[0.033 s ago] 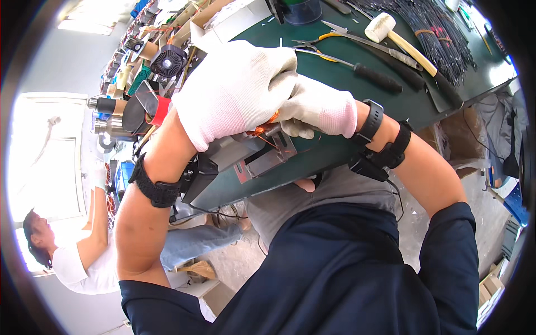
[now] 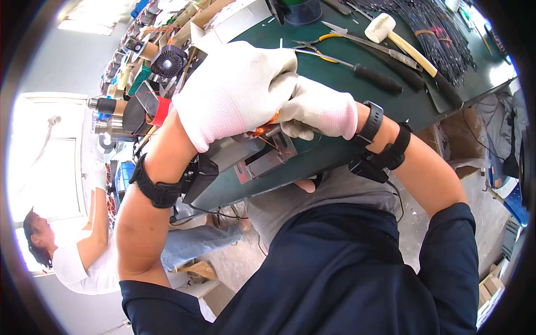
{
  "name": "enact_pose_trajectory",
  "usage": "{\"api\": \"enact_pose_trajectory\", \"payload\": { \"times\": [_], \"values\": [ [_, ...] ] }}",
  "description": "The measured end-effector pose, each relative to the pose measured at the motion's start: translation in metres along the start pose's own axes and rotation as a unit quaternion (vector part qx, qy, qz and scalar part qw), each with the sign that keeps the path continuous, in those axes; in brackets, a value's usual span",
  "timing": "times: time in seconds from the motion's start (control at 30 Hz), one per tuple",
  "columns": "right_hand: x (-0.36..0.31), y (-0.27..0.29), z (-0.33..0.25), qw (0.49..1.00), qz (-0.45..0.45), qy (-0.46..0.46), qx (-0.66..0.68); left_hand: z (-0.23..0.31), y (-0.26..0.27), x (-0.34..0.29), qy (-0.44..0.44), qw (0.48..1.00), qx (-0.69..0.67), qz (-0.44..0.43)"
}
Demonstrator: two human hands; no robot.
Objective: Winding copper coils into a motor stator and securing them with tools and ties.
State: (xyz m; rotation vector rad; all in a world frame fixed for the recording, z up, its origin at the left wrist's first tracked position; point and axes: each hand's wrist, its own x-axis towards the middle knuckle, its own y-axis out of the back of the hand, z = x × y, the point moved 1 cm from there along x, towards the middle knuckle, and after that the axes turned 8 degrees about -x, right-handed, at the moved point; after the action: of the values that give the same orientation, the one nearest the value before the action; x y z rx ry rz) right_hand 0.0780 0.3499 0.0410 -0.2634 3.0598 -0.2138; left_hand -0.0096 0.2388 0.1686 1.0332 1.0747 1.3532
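My left hand [image 2: 234,92] and my right hand [image 2: 319,106] wear white knitted gloves with pink cuffs and meet over the near part of the bench. The left lies across, its fingertips tucked behind the right. Curled inward, the right hand's fingers press against the left's. Just beneath them shows a bundle of shiny copper wire [image 2: 259,132], with thin strands trailing over a grey metal fixture [image 2: 271,162]. What the fingertips pinch is hidden by the gloves.
On the green bench [image 2: 329,72] beyond lie a screwdriver [image 2: 377,78], yellow-handled pliers [image 2: 315,47], a white-headed mallet [image 2: 381,28] and a bundle of black wires [image 2: 430,33]. A small black fan [image 2: 168,63] stands left. Another person [image 2: 84,251] is at far left.
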Motion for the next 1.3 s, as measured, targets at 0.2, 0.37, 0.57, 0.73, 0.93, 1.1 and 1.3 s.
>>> {"api": "enact_pose_trajectory", "payload": {
  "times": [0.2,0.37,0.57,0.73,0.93,1.1,1.3],
  "values": [
    [-0.003,-0.016,0.008,0.990,0.048,-0.016,0.130,0.000,-0.002,0.000,0.000,1.000,0.008,0.001],
    [-0.003,-0.023,0.013,0.984,0.080,-0.029,0.155,0.000,-0.002,0.000,0.011,1.000,0.012,0.005],
    [-0.001,0.000,-0.005,1.000,-0.016,0.014,-0.006,-0.001,-0.003,-0.001,0.006,1.000,0.012,0.003],
    [-0.001,0.001,0.001,1.000,-0.010,0.004,0.013,-0.002,-0.003,0.000,-0.006,1.000,0.011,0.007],
    [0.001,-0.004,0.003,1.000,-0.009,0.010,0.022,0.000,-0.002,-0.002,0.005,1.000,0.016,0.013],
    [0.000,0.003,-0.005,0.999,-0.025,0.017,-0.044,-0.002,-0.004,0.000,0.003,1.000,0.018,0.011],
    [0.001,0.010,-0.007,0.996,-0.057,0.026,-0.062,-0.001,-0.003,0.000,0.001,1.000,0.022,0.006]
  ]
}}
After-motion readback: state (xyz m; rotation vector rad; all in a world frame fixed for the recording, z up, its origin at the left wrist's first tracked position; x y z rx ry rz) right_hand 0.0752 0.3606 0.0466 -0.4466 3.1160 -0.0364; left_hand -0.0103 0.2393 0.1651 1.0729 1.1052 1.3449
